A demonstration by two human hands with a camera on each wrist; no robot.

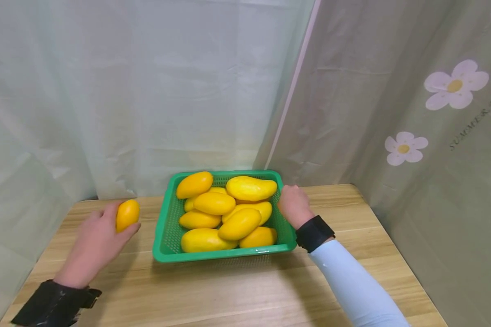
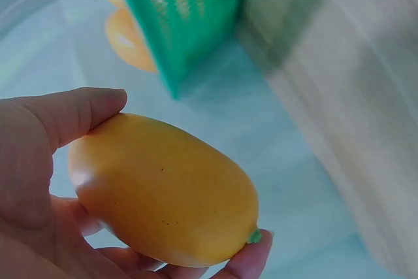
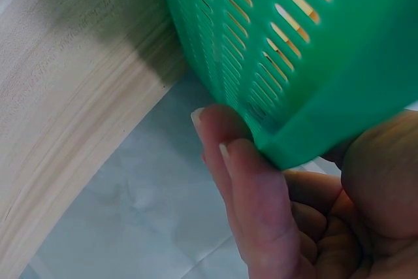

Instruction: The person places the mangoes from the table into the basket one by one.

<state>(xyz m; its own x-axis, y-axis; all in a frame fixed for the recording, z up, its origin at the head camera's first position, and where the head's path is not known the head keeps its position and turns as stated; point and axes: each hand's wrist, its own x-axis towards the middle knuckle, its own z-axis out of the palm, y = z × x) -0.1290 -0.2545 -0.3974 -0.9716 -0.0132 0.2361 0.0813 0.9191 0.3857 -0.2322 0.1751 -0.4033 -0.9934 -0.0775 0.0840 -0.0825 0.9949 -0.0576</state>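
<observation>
On the left in the head view, my left hand [image 1: 94, 240] holds a yellow mango [image 1: 127, 215] between thumb and fingers, above the table and apart from the basket. The left wrist view shows this mango [image 2: 166, 191] with a small green stem end beside a fingertip. A green plastic basket [image 1: 225, 256] stands in the middle, with several yellow mangoes [image 1: 214, 203] heaped in it. My right hand [image 1: 294, 206] grips the basket's right rim. In the right wrist view its fingers [image 3: 258, 204] lie against the slotted outer wall [image 3: 202, 17], the thumb on the rim's other side.
The wooden table [image 1: 212, 295] carries the basket near its back edge. Behind it hangs a pale curtain [image 1: 188, 91], and a greyer one with printed flowers [image 1: 455, 86] closes off the right side.
</observation>
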